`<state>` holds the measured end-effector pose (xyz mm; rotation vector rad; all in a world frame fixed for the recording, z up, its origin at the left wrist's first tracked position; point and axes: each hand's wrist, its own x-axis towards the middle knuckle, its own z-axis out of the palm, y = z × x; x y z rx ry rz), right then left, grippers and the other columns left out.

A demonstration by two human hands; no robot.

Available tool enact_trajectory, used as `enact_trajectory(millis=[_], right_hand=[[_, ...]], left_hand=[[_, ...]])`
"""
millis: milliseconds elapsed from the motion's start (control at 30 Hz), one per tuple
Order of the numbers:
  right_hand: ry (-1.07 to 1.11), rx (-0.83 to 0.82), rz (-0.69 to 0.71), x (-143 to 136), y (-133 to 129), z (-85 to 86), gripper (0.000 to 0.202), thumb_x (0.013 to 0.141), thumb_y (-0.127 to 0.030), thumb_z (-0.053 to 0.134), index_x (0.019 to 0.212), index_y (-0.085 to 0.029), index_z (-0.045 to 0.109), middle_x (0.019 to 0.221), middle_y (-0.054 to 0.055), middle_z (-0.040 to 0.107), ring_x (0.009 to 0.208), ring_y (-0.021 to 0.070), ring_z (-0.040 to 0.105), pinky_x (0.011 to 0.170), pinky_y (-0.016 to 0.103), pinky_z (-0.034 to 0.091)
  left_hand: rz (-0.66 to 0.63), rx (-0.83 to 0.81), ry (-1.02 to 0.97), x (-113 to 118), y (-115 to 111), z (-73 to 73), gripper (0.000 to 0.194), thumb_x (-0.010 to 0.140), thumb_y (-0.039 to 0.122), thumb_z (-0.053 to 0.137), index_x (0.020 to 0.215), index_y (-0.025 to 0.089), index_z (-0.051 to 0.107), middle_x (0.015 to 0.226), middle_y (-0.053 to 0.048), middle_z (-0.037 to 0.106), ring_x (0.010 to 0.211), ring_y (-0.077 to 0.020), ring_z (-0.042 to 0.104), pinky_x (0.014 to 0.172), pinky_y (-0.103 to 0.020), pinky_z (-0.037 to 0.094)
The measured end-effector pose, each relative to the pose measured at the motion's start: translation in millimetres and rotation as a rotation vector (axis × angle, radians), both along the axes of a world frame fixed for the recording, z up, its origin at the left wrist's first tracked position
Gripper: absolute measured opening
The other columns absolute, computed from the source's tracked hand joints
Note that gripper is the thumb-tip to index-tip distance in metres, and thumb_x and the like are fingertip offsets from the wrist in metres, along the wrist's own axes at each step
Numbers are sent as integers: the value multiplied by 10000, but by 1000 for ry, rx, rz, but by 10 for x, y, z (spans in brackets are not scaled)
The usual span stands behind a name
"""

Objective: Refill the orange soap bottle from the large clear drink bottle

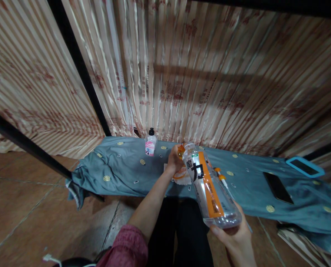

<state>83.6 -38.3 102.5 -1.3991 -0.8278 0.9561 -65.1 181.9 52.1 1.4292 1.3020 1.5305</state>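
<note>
A large clear plastic bottle (207,185) with an orange and silver label tilts up and to the left, its uncapped-looking mouth beside a small amber container. My right hand (234,235) is wrapped round the bottle's base. My left hand (175,160) is closed round the small amber container (181,150), close to the bottle's mouth. Under my left forearm and the bottle lies a white and orange piece (183,178), partly hidden. An orange and white pump top (220,176) lies on the cloth just right of the bottle.
On the grey-green cloth (126,178) stands a clear bottle with a black cap and pink label (151,142). A black phone (278,187) and a blue-framed device (305,167) lie at the right. Dark frame bars (79,66) and a striped curtain (182,74) surround the cloth.
</note>
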Motion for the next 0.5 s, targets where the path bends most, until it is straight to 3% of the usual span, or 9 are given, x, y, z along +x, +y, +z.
enact_trajectory(millis=[267,500], right_hand=[[37,-13,-7,-19,5,19,941,438,-386,929,1267,-216,518,1140,61,685,1018,253,646,877,328,512],[9,-13,-16,-47,-8,92,955,451,-373,900,1304,-161,524,1158,88,705,1022,251,673,870,304,532]], left_hand=[[4,-13,10,3,-23,29,385,681,258,802,1012,207,613,990,-57,704,971,-230,671,886,-361,525],[1,9,-9,8,18,-44,378,701,269,792,1025,193,613,993,-66,703,970,-226,670,866,-342,524]])
